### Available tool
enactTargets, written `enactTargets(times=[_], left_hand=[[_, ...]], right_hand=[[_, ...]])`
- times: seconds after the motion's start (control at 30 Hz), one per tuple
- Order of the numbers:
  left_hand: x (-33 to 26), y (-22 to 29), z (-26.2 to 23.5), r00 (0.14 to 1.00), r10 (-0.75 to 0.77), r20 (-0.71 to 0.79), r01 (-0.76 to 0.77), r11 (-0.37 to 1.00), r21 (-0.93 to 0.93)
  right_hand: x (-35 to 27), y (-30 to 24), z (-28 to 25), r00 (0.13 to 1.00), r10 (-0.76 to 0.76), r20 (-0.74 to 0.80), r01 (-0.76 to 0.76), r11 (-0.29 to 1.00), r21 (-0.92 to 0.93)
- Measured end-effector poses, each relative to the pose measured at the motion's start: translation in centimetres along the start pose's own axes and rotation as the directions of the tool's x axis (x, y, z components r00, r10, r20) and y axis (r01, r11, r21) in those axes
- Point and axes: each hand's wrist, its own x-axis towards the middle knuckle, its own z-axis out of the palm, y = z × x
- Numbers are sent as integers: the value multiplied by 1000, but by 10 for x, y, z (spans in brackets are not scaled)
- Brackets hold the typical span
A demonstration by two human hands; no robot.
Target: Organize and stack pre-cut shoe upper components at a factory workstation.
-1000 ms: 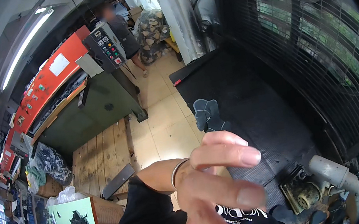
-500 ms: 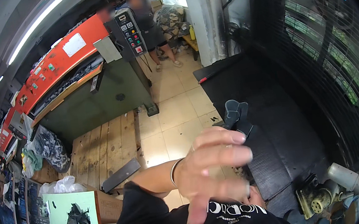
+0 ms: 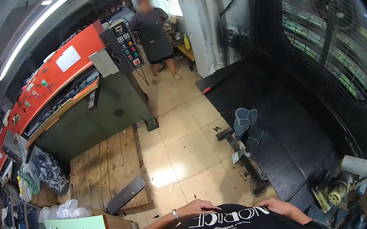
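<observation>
My left hand [image 3: 201,207], with a metal bangle [image 3: 175,214] at its wrist, rests at the front of my black T-shirt [image 3: 228,217]. Its fingers are loosely stretched, with nothing seen in them. On the shirt's other side is my right hand [image 3: 275,205], close against the cloth. Most of its fingers are hidden, so I cannot tell how they are bent. Out of reach of both hands, dark grey cut pieces with pale edging [image 3: 247,124] lie on a black-covered table [image 3: 286,147].
A red and green press [image 3: 92,99] with a control panel stands ahead left, a person in an apron [image 3: 153,29] beside it. A wooden pallet [image 3: 106,167] lies before it. Near left is a pale green board [image 3: 75,226] with black scraps; near right, a motor-like machine part [image 3: 337,191].
My left hand has dropped from its raised, spread position in mid-view to my shirt front. My view has shifted slightly, and the person by the press now stands more fully in sight.
</observation>
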Motion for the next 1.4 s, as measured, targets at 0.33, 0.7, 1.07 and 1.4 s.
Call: enactTargets(times=[0.33,0.7,1.07,1.4], left_hand=[[-7,-2,-19,993,102,57,-105,993,51],[8,5,-15,994,39,107,-37,999,-24],[14,8,-11,993,-19,115,20,1000,-9],[8,9,-14,996,-25,81,26,1000,-9]], right_hand=[[35,-27,18,971,-200,130,219,964,-151],[63,-47,29,973,-125,195,189,914,-360],[62,-33,27,971,-138,196,188,946,-265],[63,-43,28,974,-122,190,177,935,-307]])
